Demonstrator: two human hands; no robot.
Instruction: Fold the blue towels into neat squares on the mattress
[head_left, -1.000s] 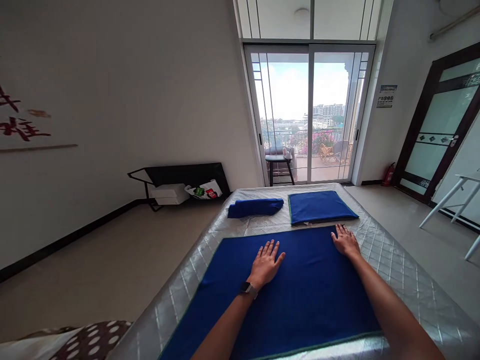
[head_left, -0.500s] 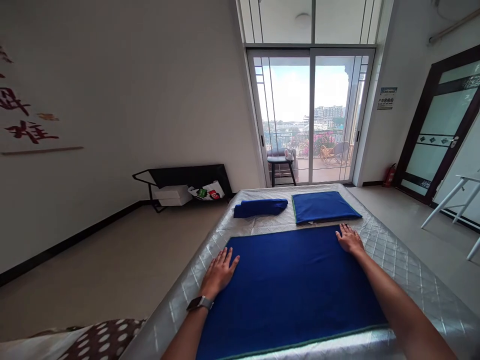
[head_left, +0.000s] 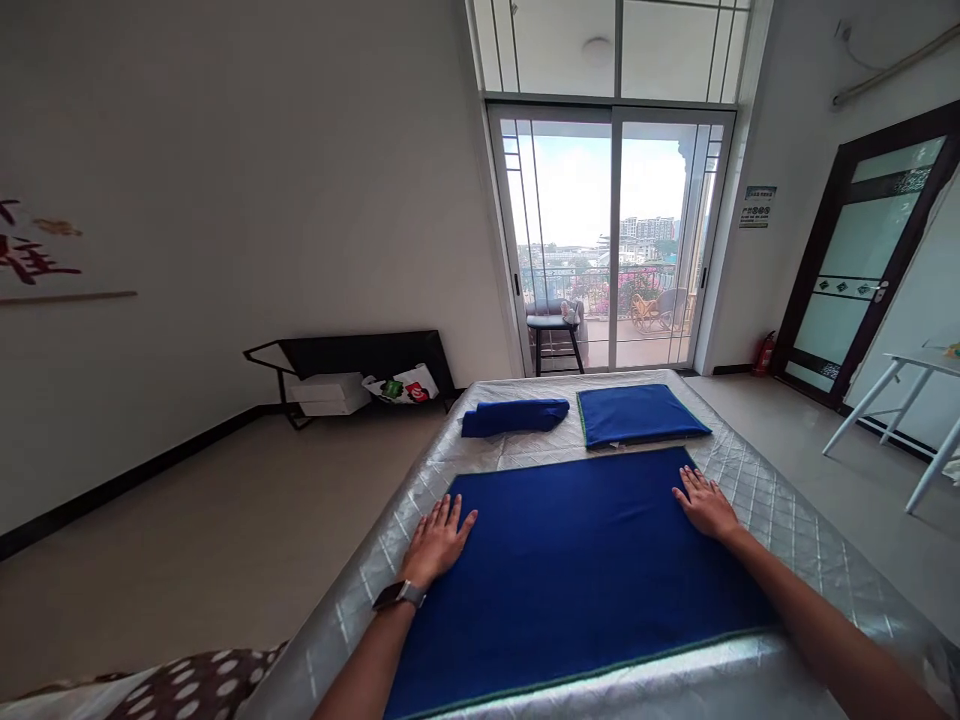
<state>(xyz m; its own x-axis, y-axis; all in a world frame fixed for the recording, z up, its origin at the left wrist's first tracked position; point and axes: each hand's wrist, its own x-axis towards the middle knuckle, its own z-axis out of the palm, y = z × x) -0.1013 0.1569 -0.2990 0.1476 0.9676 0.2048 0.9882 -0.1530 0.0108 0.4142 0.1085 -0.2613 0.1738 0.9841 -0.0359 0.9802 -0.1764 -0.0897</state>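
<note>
A blue cloth with green edging [head_left: 570,570] lies spread on the silver quilted mattress [head_left: 780,500]. My left hand [head_left: 439,540] rests flat on its left edge, fingers apart, a watch [head_left: 400,596] on the wrist. At the far right corner my right hand [head_left: 706,505] lies palm down with fingers spread, touching the cloth's right edge. Neither hand grips anything. Beyond the cloth sit a folded blue cloth [head_left: 641,414] on the right and a rolled or bunched blue cloth [head_left: 514,417] on the left.
Brown polka-dot fabric [head_left: 202,685] lies at the lower left. Against the left wall stands a black rack [head_left: 360,355] with white boxes [head_left: 328,394] and a bag [head_left: 405,385]. A sliding glass door [head_left: 611,240] is ahead; a white table [head_left: 926,362] stands at right.
My right hand has slid slightly toward me along the cloth's right edge. My left hand stays in nearly the same place. The head view has turned a little to the right.
</note>
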